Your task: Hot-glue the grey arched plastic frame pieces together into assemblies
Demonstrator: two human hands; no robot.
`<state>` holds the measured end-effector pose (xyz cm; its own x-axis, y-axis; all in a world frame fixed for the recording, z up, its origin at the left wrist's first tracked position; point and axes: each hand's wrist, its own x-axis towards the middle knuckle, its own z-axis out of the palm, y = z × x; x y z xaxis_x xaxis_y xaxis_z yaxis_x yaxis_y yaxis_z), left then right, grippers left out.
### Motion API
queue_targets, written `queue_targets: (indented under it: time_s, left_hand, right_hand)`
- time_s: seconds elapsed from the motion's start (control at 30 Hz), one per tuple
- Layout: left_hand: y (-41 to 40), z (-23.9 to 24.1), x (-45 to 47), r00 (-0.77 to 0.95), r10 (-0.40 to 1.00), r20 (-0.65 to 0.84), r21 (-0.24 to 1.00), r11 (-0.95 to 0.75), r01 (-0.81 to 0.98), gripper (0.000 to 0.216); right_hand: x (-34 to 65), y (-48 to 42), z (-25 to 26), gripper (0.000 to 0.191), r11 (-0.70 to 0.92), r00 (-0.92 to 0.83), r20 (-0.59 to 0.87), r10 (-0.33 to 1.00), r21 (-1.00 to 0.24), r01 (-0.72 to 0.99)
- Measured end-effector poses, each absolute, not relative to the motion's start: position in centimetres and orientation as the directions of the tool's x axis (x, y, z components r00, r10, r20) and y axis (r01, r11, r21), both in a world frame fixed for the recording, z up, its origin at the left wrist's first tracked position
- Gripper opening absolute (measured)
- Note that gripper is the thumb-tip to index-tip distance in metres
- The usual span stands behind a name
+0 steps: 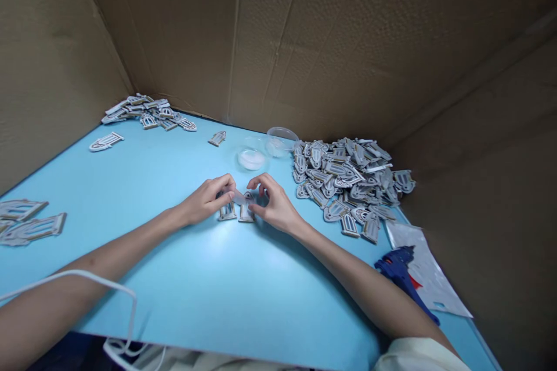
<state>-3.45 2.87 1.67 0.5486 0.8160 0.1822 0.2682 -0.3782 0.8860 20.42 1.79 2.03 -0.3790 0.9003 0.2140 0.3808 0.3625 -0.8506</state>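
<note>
Near the middle of the blue table, my left hand (213,198) is closed in a pinch on a small translucent strip (237,196). Under its fingertips lies one small arched window-shaped piece (227,212). A second arched window piece (246,213) lies flat just to the right. My right hand (276,204) curves beside this second piece, thumb and forefinger apart, the thumb at the piece's right edge. Whether the thumb touches it I cannot tell. Part of each piece is hidden by the fingers.
A large heap of similar window pieces (348,177) lies right, a smaller heap (148,111) far left. Round clear containers (251,159) stand ahead. A blue glue gun (402,275) rests on a white plastic bag (429,266). A white cable (87,274) crosses my left forearm. Cardboard walls (278,40) enclose the table.
</note>
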Motion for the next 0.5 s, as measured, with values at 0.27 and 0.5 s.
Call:
queue_targets:
  time_s: [0.27, 0.5]
  left_hand:
    - [2.5, 1.6, -2.6, 0.465, 0.846, 0.26, 0.878, -0.407, 0.25, 0.033]
    - [3.3, 2.2, -3.7, 0.409, 0.873, 0.265, 0.87, -0.399, 0.289, 0.026]
  right_hand:
    - [18.9, 1.6, 2.2, 0.023, 0.273, -0.344, 0.19, 0.92, -0.938, 0.212]
    - [19.3, 2.2, 2.3, 0.033, 0.185, -0.292, 0.155, 0.944, -0.979, 0.08]
